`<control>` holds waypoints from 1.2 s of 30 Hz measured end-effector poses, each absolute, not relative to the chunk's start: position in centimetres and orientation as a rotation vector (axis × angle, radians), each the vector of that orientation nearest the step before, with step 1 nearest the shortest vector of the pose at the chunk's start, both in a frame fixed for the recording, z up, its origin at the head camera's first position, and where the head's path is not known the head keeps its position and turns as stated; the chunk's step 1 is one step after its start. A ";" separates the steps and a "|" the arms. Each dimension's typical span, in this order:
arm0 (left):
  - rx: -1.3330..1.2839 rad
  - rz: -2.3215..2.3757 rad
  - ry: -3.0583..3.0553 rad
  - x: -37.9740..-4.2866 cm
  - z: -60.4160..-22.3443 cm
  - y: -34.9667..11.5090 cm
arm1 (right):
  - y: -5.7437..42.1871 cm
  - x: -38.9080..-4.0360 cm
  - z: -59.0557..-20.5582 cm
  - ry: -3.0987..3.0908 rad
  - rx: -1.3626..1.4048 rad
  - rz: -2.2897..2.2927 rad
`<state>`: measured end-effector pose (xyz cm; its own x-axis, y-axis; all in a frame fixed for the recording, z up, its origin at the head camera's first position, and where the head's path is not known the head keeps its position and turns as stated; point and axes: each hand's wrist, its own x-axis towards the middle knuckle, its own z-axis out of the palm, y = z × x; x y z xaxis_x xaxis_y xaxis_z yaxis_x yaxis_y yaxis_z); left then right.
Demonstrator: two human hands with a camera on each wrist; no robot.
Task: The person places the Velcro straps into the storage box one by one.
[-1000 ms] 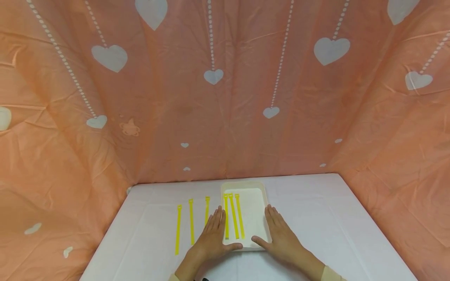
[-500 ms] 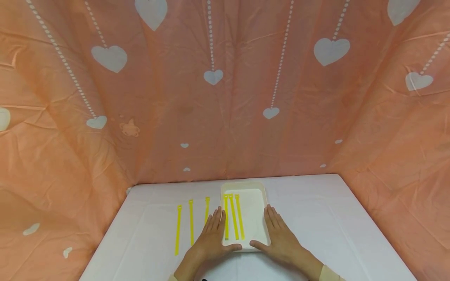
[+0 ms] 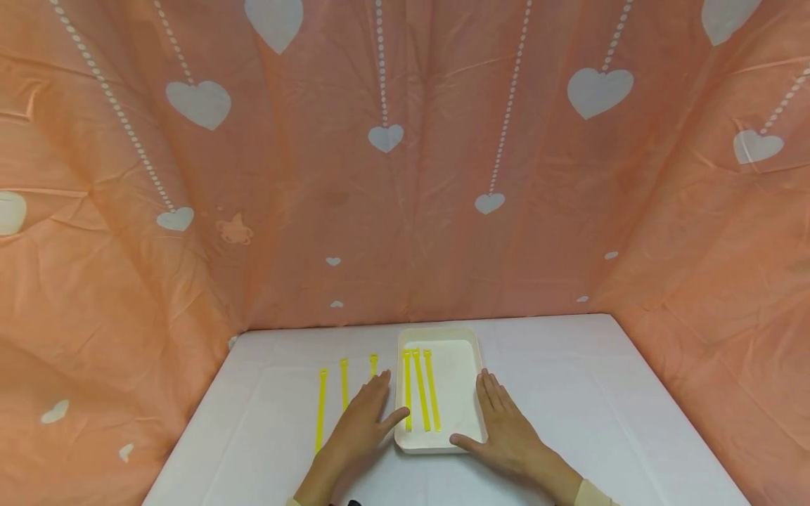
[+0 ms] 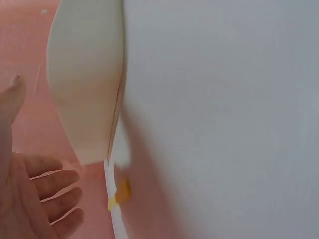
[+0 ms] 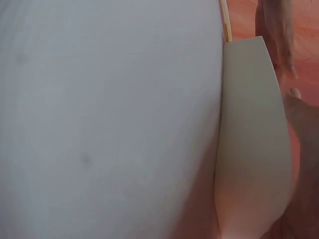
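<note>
A shallow white tray (image 3: 458,386) holds three yellow straps (image 3: 420,393) with slotted heads, lying lengthwise near its left wall. My right hand (image 3: 509,429) lies along the tray's right side, fingers straight, thumb over the near right corner. To the left of the tray is my left hand (image 3: 363,422), fingers straight and thumb reaching over the left rim. In the left wrist view a gap shows between the left hand (image 4: 42,194) and the tray's wall (image 4: 89,89). The right wrist view shows the tray's wall (image 5: 254,124) beside the right thumb (image 5: 299,107).
On the white table (image 3: 588,393), left of the tray, lie a long yellow strap (image 3: 320,407), a second strap (image 3: 344,379) and a third strap (image 3: 373,362); the left arm and hand partly cover them. An orange curtain (image 3: 436,267) with white hearts encloses the table.
My left hand has drawn away from the tray's left side, moving left, and its thumb has lifted off the near edge. The right hand and the tray stay nearly still.
</note>
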<state>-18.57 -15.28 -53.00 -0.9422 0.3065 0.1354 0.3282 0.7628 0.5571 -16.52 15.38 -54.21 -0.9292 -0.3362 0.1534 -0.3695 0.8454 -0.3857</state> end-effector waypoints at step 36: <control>0.047 -1.225 -2.782 -21.1 -52.2 -25.5 | 15.3 -16.6 -54.4 -2.907 0.577 0.651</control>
